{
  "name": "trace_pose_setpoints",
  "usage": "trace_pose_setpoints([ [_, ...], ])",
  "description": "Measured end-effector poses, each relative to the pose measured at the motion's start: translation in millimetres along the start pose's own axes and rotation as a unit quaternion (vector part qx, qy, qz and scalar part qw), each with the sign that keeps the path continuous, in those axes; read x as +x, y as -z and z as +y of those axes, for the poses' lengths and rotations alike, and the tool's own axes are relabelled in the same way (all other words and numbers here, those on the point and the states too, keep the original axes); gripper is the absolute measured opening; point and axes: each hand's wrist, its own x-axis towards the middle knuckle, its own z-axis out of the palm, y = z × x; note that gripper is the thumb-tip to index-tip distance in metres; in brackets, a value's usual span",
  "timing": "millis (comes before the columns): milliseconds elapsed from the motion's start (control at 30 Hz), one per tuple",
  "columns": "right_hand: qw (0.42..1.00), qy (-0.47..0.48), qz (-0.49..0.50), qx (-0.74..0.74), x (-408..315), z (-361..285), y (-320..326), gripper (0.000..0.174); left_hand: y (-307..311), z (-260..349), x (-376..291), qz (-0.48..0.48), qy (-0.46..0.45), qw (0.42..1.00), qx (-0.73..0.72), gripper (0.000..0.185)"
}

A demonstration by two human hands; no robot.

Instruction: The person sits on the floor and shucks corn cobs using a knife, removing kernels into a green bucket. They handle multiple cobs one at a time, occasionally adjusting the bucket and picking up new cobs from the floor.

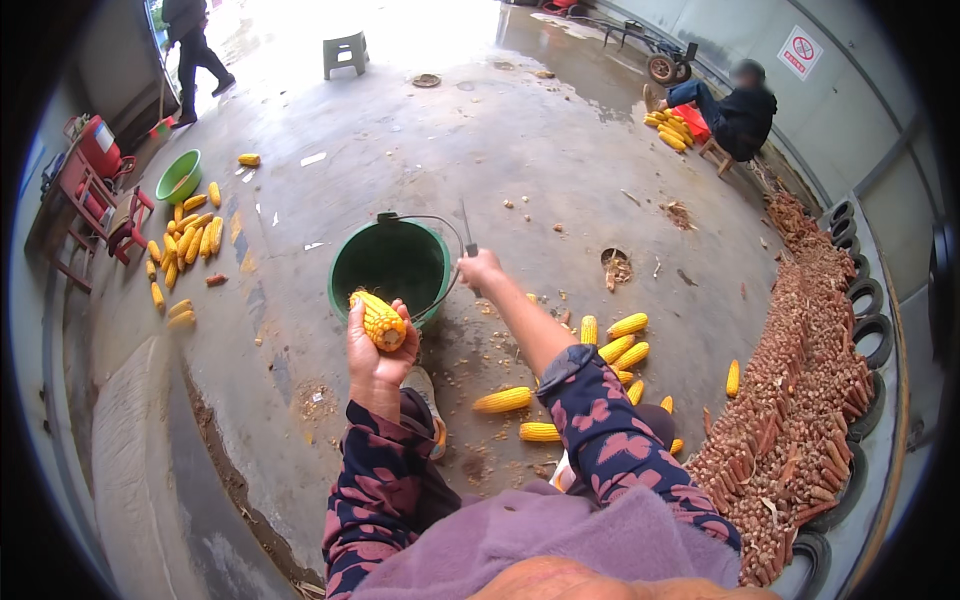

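My left hand (381, 358) holds a yellow corn cob (381, 322) above the near rim of a dark green bucket (339, 259). The bucket stands on the floor with its wire handle (455, 232) leaning to the right. My right hand (480, 271), just right of the bucket, is closed on the dark handle of a thin metal tool (466, 217), whose narrow shaft points away from me; its exact kind cannot be told. Several husked corn cobs (628, 325) lie on the floor beneath and right of my right forearm.
A long heap of bare cobs (787, 420) runs along tyres (870, 334) at the right wall. At left are more corn (191, 244), a light green basin (180, 176) and a red chair (124, 217). A stool (345, 54) stands ahead. One person (739, 112) sits; another (196, 60) is at the doorway.
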Motion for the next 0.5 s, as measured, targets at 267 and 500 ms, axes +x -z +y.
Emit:
trace_pose_setpoints([
  [267, 0.982, 0.022, -0.133, 0.131, -88.7, 114.0, 41.5, 0.019, -2.7, -8.3, 7.1, 0.013, -0.020, 0.999, 0.021, 0.049],
  [500, 0.974, -0.104, -0.150, 0.132, -203.0, 180.2, 150.7, 0.021, 6.0, -19.5, 22.0, 0.015, -0.004, 0.999, 0.040, 0.048],
])
